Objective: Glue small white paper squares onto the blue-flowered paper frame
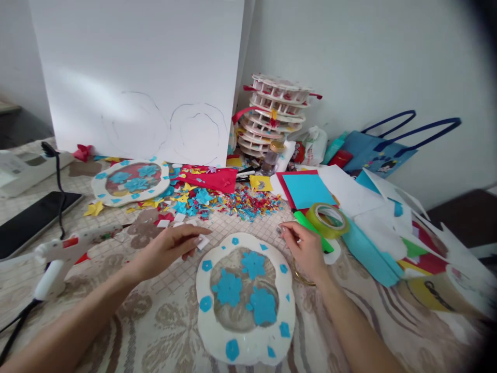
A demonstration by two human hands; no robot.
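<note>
Two hands hover over a flower-trimmed white frame on the counter.

The left hand (171, 247) reaches in from the left, forearm low over the counter, fingers stretched flat and held together, tips pinching a small white scrap (203, 242) just above the frame's (217, 331) upper left rim. The right hand (306, 249) comes in from the right, wrist bent, fingers curled loosely, thumb and forefinger nearly meeting at the frame's upper right edge; whether they hold anything I cannot tell. Just beyond it lies a tape roll (328, 220); a glue gun (58, 259) rests left of the left hand.
</note>
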